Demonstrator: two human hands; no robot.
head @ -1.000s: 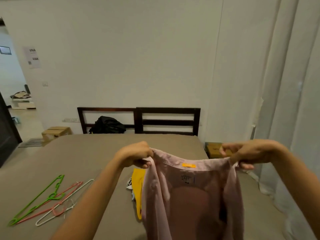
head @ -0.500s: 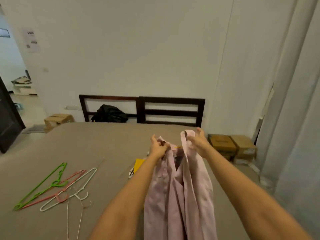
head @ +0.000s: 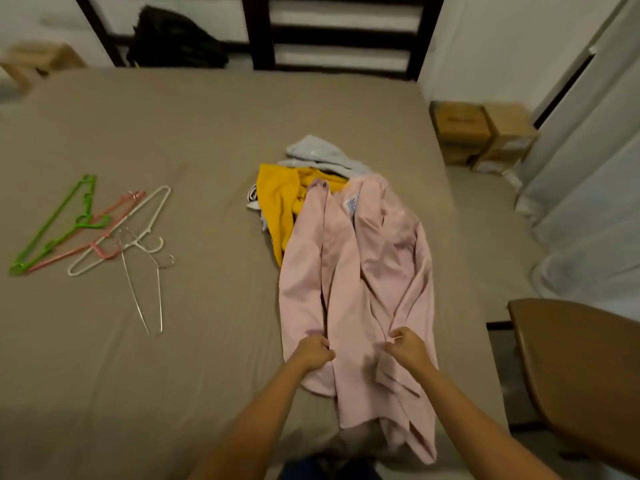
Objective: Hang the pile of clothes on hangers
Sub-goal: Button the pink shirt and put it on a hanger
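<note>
— Pink shirt (head: 360,271): where does it lie?
— It lies lengthways on the right half of the bed (head: 173,133), which has a grey-brown sheet. The collar points to the far edge. The hem reaches the near edge, and one corner hangs a little over it.
— And the other clothes?
— A yellow garment (head: 280,202) and a grey garment (head: 322,155) make a small pile just beyond the collar. The upper part of the shirt covers some of the yellow one.
— What is near the left edge?
— A green hanger (head: 85,221), a pink hanger (head: 98,249) and a white hanger (head: 166,188) overlap one another. A thin wire hanger (head: 159,299) touches them on the near side.
— Please describe the room.
— A dark slatted headboard (head: 263,36) stands at the far edge, with a black bag (head: 173,39) against it. Cardboard boxes (head: 481,133) sit on the floor past the far right corner. A pale curtain (head: 588,168) hangs on the right, and a brown chair (head: 581,375) is beside the near right corner.
— How are the hands?
— Both forearms reach forward from the near edge, knuckles up. The left hand (head: 313,353) has its fingers clenched round a fold of the shirt's lower part. The right hand (head: 408,348), a little apart, pinches the cloth between thumb and curled fingers. A strip of pink cloth lies between the two hands.
</note>
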